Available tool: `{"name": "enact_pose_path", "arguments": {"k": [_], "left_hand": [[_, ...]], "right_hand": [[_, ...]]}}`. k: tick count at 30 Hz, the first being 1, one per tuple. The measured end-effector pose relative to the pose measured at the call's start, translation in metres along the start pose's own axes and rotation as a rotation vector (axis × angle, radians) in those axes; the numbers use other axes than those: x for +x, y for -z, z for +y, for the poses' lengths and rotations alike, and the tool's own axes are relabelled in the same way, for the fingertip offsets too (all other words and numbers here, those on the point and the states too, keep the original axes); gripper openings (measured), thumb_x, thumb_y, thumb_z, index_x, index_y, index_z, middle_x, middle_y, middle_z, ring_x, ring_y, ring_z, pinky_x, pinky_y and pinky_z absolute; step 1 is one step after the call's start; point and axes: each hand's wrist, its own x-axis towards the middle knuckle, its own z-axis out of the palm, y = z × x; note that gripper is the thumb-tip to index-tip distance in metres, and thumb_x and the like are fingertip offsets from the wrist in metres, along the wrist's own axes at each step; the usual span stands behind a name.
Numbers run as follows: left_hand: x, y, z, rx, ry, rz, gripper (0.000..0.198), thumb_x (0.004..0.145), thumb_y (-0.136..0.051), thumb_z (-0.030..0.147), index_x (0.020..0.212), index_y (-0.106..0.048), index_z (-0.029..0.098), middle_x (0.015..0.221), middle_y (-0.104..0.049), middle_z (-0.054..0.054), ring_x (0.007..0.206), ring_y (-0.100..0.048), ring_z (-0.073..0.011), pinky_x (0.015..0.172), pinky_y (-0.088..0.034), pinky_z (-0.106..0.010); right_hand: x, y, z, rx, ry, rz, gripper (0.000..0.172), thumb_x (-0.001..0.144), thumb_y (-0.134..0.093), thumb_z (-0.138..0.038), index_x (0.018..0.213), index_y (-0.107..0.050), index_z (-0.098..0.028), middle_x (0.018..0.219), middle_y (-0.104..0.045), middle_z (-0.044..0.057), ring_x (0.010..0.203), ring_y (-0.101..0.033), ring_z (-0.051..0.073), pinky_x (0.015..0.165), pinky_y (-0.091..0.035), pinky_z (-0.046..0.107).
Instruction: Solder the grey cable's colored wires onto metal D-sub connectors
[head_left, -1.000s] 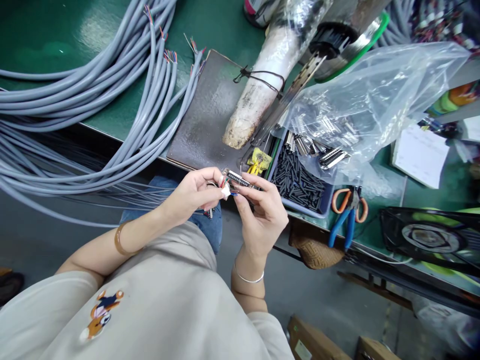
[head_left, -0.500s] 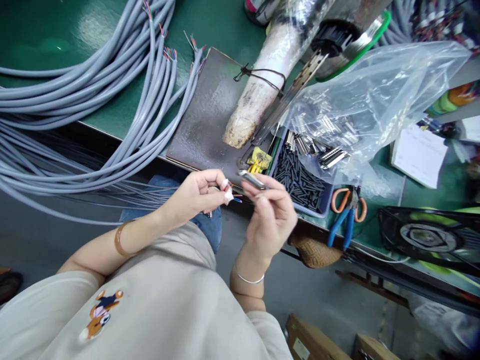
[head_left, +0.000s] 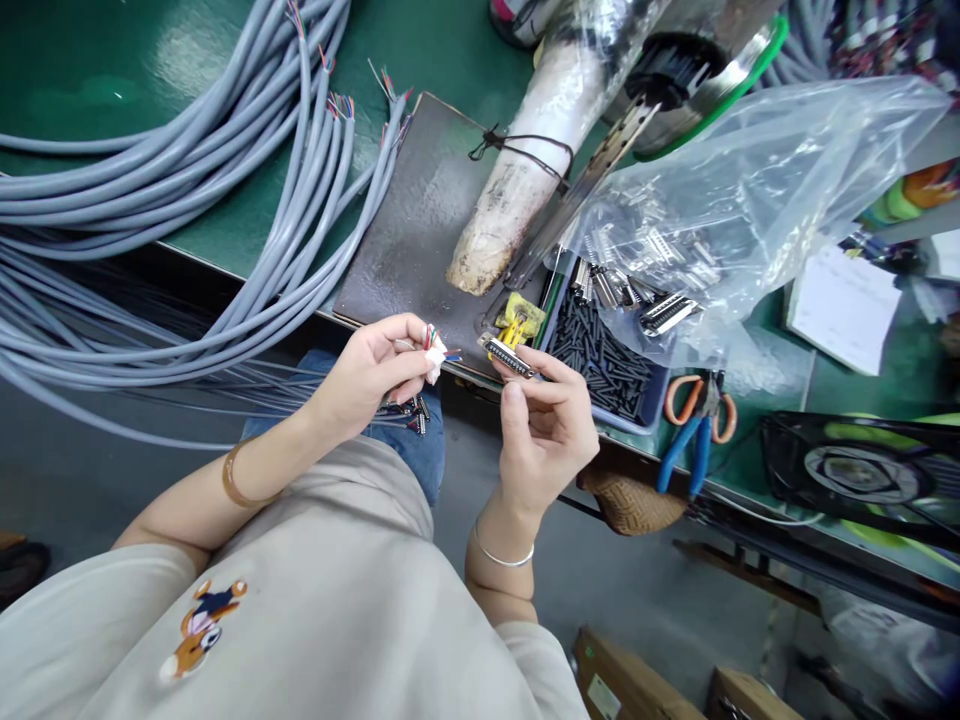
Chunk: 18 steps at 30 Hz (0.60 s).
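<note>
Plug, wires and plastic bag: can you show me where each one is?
Plug (head_left: 510, 358): head view, its metal face, pinched by the right hand (head_left: 551, 440).
Wires (head_left: 430, 336): head view, the coloured tips, held in the left hand (head_left: 367, 375).
Bag (head_left: 757, 190): head view, its clear middle.

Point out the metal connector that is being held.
The connector pinched by the right hand; the other connectors lie loose at the mouth of the plastic bag.

A green workbench (head_left: 90, 60) (its top glossy under overhead light) stands over a grey floor (head_left: 645, 610).
</note>
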Motion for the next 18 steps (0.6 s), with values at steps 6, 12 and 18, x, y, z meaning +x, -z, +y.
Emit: {"name": "enact_pose_path", "arguments": {"k": [6,12,18], "left_hand": [[0.001,-0.001,0.002,0.0,-0.01,0.005,0.018,0.072,-0.077,0.02,0.078,-0.061,0.014,0.059,-0.061,0.003,0.04,-0.041,-0.0019,0.04,-0.026,-0.016],[0.001,-0.001,0.0,0.03,-0.044,0.002,0.017,0.076,-0.076,0.021,0.086,-0.066,0.013,0.061,-0.061,0.003,0.041,-0.041,-0.0021,0.04,-0.028,-0.016],[0.002,0.0,-0.011,0.039,-0.06,-0.056,0.016,0.078,-0.076,0.021,0.079,-0.061,0.015,0.061,-0.061,0.004,0.042,-0.042,-0.0019,0.041,-0.03,-0.015]], "right_hand": [[0.003,0.005,-0.001,-0.087,0.061,-0.076,0.011,0.088,-0.072,-0.012,0.089,-0.072,-0.023,0.115,-0.074,0.005,0.103,-0.074,0.021,0.088,-0.066,0.042],[0.004,0.009,-0.004,-0.232,0.164,-0.241,0.015,0.086,-0.075,-0.012,0.093,-0.076,-0.026,0.118,-0.073,0.004,0.102,-0.075,0.019,0.089,-0.065,0.036],[0.001,0.008,-0.004,-0.264,0.217,-0.256,0.017,0.088,-0.074,-0.014,0.098,-0.077,-0.027,0.122,-0.072,0.004,0.107,-0.074,0.019,0.093,-0.065,0.037]]}}
